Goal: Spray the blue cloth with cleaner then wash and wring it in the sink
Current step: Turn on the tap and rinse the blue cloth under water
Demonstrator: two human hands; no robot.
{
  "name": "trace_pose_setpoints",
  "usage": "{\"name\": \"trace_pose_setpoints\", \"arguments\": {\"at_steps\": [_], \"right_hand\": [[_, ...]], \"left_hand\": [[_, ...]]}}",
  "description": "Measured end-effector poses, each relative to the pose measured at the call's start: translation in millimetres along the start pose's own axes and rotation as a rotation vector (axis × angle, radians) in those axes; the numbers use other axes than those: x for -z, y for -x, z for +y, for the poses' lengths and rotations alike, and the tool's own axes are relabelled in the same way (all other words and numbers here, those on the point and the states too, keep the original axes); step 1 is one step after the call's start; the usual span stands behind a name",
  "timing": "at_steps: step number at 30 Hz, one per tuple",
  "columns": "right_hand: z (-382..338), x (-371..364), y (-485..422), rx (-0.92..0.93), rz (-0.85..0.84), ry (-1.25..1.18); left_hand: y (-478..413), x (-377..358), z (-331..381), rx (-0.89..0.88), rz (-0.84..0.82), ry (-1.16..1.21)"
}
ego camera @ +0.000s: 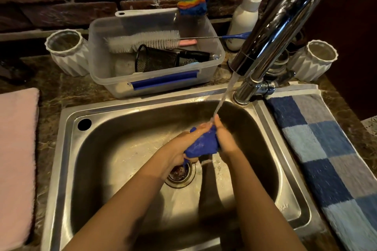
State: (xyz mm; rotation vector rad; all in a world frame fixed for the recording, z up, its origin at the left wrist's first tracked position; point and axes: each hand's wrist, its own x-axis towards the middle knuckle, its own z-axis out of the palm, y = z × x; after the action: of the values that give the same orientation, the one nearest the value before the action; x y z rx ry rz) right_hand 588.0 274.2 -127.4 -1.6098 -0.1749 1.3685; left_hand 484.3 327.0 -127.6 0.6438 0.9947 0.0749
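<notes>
The blue cloth (205, 145) is bunched up between both hands over the steel sink (67, 161), just above the drain (180, 173). My left hand (179, 146) grips its left side and lower end. My right hand (225, 140) grips its right side, fingers pointing up toward the stream. Water runs from the chrome faucet (271, 32) onto the cloth and my fingertips. A corner of the cloth hangs down near the drain.
A clear plastic tub (114, 71) with brushes and a mesh cup stands behind the sink. A white pump bottle (243, 18) and two white ribbed cups (67, 53) (314, 59) stand on the counter. A pink towel (16, 159) lies left, a blue checked towel (326, 149) right.
</notes>
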Motion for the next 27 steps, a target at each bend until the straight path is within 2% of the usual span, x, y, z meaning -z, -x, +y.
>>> {"name": "trace_pose_setpoints", "arguments": {"at_steps": [3,5,7,9,12,16,18,21,27], "right_hand": [[9,13,2,-0.102,-0.157,-0.100],[14,19,2,-0.112,-0.139,-0.064],[12,28,-2,-0.042,-0.090,-0.008],[4,37,-3,0.095,-0.049,0.137],[-12,38,6,0.285,0.089,0.500],[-6,-9,34,0.369,0.142,0.830],[6,-32,41,0.393,0.289,0.835],[6,-38,28,0.307,0.551,0.737],[7,-20,7,0.222,0.532,0.369]], "left_hand": [[1,6,-1,0.039,-0.095,0.080],[0,13,4,0.021,-0.094,0.095],[0,23,10,0.028,-0.132,0.064],[-1,33,13,0.061,-0.155,0.031],[-6,36,9,0.071,-0.104,0.016],[-14,10,2,-0.025,0.024,0.161],[-16,-4,-2,-0.083,0.121,0.207],[-19,-13,-13,-0.206,0.277,0.101],[-11,-22,-24,-0.265,0.285,-0.004]]}}
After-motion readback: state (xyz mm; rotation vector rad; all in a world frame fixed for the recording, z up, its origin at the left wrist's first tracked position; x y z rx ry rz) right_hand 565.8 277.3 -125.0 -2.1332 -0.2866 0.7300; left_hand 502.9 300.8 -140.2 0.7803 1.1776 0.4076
